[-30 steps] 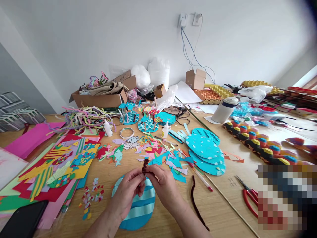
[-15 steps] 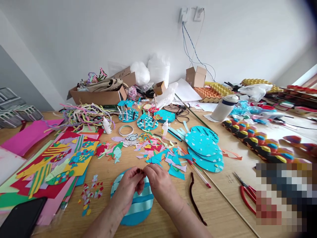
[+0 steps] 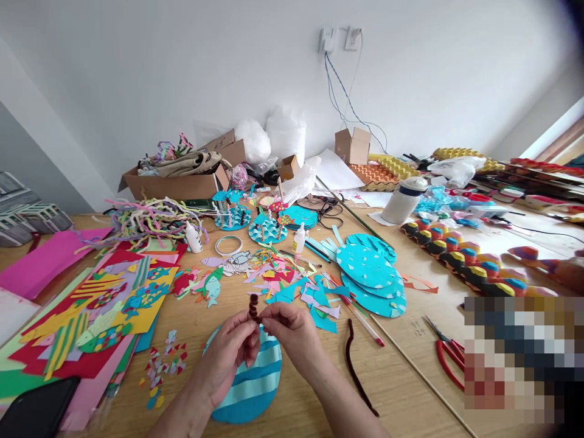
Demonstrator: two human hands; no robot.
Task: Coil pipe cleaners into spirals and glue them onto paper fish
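Note:
A dark brown pipe cleaner (image 3: 253, 306), coiled into a short upright spiral, rises from between my fingertips. My left hand (image 3: 232, 344) pinches its lower part, and my right hand (image 3: 289, 331) grips it at the base from the other side. Under both hands lies a blue paper oval (image 3: 255, 395) with pale wavy strips across it; my hands and wrists cover its upper part. To the right of my right forearm a second brown pipe cleaner (image 3: 353, 365), nearly straight, rests on the wooden table.
Red-handled pliers (image 3: 449, 359) and a thin stick (image 3: 415, 368) lie at the right. Stacked blue ovals (image 3: 369, 264), paper scraps (image 3: 283, 274) and glue bottles (image 3: 298, 238) spread beyond my hands. Coloured paper sheets (image 3: 104, 286) and a black phone (image 3: 39, 407) occupy the left.
The brown coil now stands higher and more fully in sight above my fingers. My right hand has turned slightly, its fingers closer to the coil's base. The whole view has shifted a little.

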